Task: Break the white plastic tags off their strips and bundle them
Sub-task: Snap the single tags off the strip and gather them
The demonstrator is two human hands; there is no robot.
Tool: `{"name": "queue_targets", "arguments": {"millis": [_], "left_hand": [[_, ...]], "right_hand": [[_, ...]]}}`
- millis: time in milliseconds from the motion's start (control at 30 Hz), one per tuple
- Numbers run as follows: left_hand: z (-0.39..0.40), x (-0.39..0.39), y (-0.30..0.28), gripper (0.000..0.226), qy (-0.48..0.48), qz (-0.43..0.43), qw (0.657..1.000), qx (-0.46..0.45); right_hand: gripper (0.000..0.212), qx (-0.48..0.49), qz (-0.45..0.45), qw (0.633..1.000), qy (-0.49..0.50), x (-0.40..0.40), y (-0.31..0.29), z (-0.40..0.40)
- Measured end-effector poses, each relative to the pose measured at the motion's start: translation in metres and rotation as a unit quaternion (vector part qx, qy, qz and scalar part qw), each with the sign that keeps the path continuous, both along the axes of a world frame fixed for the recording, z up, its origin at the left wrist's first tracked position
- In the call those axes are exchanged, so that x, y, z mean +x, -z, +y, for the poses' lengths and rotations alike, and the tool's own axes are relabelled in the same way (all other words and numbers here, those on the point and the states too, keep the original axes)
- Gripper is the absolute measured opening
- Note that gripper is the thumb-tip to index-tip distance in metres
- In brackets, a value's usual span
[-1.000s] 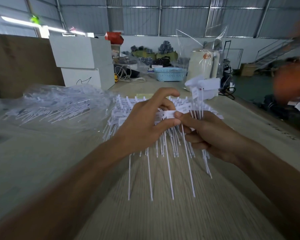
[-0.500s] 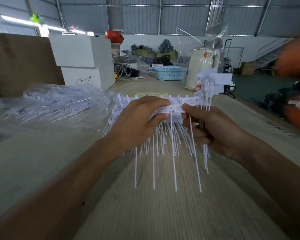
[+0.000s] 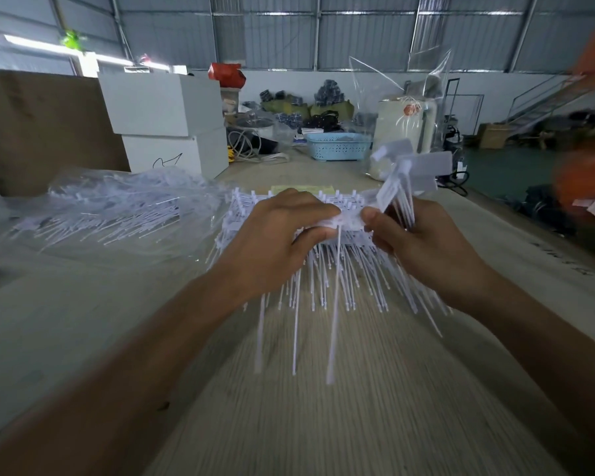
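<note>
Head view: left hand (image 3: pixel 275 249) pinches the strip (image 3: pixel 337 223) of white tags above the table (image 3: pixel 323 424); right hand (image 3: pixel 423 245) curls round a small bundle of freed tags (image 3: pixel 409 166) while nipping the strip's end. Plenty left, I'd say: a stack of strips (image 3: pixel 244 214) beneath, more bagged (image 3: pixel 117 207) at left.

My left hand (image 3: pixel 275 242) hid much of the strip (image 3: pixel 344 221) I pinched, my forearms ran off the bottom edge, and an orange blur (image 3: pixel 588 173) smeared beyond the table's right edge.
</note>
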State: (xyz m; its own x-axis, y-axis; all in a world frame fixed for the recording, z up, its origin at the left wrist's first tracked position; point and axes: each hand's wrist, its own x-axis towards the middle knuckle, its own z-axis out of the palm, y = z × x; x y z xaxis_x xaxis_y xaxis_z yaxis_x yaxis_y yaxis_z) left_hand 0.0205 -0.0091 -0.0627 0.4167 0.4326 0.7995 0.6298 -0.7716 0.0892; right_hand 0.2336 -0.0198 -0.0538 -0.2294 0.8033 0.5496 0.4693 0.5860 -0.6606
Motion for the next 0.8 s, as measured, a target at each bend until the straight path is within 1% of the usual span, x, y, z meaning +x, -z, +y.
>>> {"name": "queue_targets", "arguments": {"millis": [100, 167, 233, 300, 333, 433, 533, 633, 700, 800], "left_hand": [[0.0, 0.001, 0.001, 0.022, 0.016, 0.015, 0.999, 0.024], [0.0, 0.001, 0.002, 0.023, 0.028, 0.028, 0.999, 0.031], [0.0, 0.0, 0.003, 0.025, 0.028, 0.02, 0.999, 0.027], [-0.001, 0.0, 0.004, 0.027, 0.016, 0.008, 1.0, 0.019], [-0.001, 0.001, 0.004, 0.028, 0.009, 0.005, 1.0, 0.013], [-0.004, 0.001, 0.004, 0.031, -0.013, 0.001, 1.0, 0.007], [-0.006, 0.003, 0.005, 0.033, -0.026, -0.015, 1.0, 0.01], [-0.008, 0.005, 0.005, 0.033, -0.04, -0.026, 0.999, 0.017], [-0.009, 0.006, 0.005, 0.032, -0.046, -0.02, 0.998, 0.025], [-0.009, 0.007, 0.004, 0.029, -0.037, -0.018, 0.998, 0.045]], "right_hand": [[0.033, -0.083, 0.073, 0.993, 0.03, 0.002, 0.0, 0.005], [0.029, -0.132, 0.158, 0.977, 0.049, 0.012, -0.005, 0.01], [0.031, -0.17, 0.241, 0.954, 0.041, 0.021, -0.01, 0.014], [0.031, -0.193, 0.272, 0.943, 0.01, 0.025, -0.011, 0.013], [0.031, -0.2, 0.262, 0.944, -0.008, 0.023, -0.009, 0.012], [0.039, -0.208, 0.19, 0.958, -0.059, 0.013, -0.002, 0.008], [0.037, -0.216, 0.209, 0.95, -0.083, 0.004, -0.003, 0.002], [0.041, -0.209, 0.211, 0.949, -0.107, -0.004, -0.003, -0.003], [0.039, -0.203, 0.19, 0.953, -0.122, -0.008, -0.003, -0.007], [0.042, -0.207, 0.166, 0.957, -0.121, -0.009, -0.003, -0.008]]}}
